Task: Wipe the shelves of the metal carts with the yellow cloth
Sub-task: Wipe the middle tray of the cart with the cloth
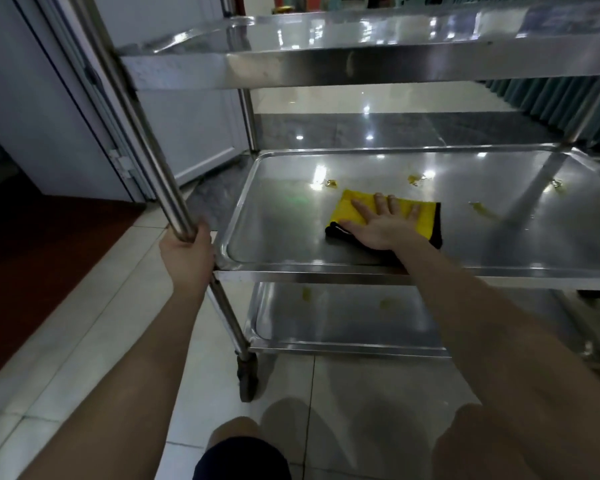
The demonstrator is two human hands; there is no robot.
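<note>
- Pale tiled floor [84, 358] is seen underfoot, with a white door [194, 126] at far left.
- Three-shelf metal cart [326, 71] is parked on the tiles, with a caster [248, 379] seen under its near-left corner.
- Near-left post [146, 140] is gripped by the left hand [187, 254], fingers wrapped round the tube just above the middle shelf [284, 216].
- Yellow cloth [347, 209] is laid flat near the centre of the middle shelf; a black edge is seen at its near-left and right sides.
- Cloth is pressed down by the right hand [381, 223], palm flat, fingers straight and spread.
- Yellow stains [330, 183] are seen on the middle shelf just beyond and to the right of the cloth.
- Fainter yellow marks are seen on the bottom shelf [343, 323].
</note>
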